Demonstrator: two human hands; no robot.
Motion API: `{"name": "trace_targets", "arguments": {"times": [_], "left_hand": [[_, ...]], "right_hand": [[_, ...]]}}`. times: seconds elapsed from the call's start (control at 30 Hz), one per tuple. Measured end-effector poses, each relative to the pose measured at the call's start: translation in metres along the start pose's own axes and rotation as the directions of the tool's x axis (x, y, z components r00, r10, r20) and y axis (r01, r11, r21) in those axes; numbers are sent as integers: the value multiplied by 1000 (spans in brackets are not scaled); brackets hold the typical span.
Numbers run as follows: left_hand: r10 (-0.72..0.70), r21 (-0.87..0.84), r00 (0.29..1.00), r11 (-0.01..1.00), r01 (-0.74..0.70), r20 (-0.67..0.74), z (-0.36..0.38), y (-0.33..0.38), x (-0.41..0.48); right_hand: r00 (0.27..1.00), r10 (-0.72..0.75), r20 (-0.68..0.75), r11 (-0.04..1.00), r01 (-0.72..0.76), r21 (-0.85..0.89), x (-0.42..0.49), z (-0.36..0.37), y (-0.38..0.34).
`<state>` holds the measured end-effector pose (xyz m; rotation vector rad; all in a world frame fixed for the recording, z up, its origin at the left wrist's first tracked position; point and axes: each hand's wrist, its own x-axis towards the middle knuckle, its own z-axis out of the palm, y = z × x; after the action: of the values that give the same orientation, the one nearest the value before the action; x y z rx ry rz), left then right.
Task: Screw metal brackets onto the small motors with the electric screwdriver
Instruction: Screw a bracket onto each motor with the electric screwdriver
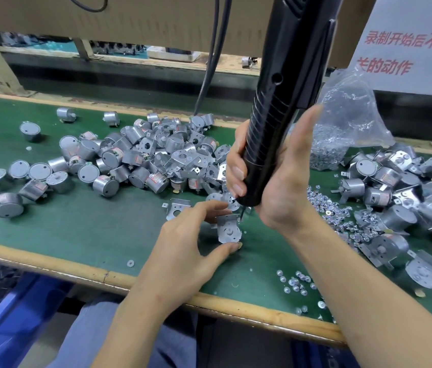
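Observation:
My right hand (270,179) grips the black electric screwdriver (284,83), held upright with its bit down on a corner of a metal bracket. That bracket sits on a small motor (228,231) on the green mat. My left hand (193,243) pinches this motor and bracket between thumb and fingers, steadying it under the bit. A loose bracket (176,209) lies just left of the fingers. A big pile of small motors and brackets (140,158) covers the mat at centre left.
A second heap of motors with brackets (400,192) lies at the right. Loose screws (323,208) are scattered beside it, with more (295,284) near the front edge. A clear plastic bag of screws (342,128) stands behind my right hand. A blue bin (10,309) sits below the table.

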<state>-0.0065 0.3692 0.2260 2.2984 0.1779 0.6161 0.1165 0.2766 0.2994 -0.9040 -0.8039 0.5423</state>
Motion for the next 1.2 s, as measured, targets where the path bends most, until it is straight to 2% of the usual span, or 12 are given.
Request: {"name": "trace_targets", "arguments": {"times": [1.2], "left_hand": [[18,41,999,999,-19,32,1,-2,1]], "right_hand": [[999,21,-32,1000,-21,0,1,5,16]]}}
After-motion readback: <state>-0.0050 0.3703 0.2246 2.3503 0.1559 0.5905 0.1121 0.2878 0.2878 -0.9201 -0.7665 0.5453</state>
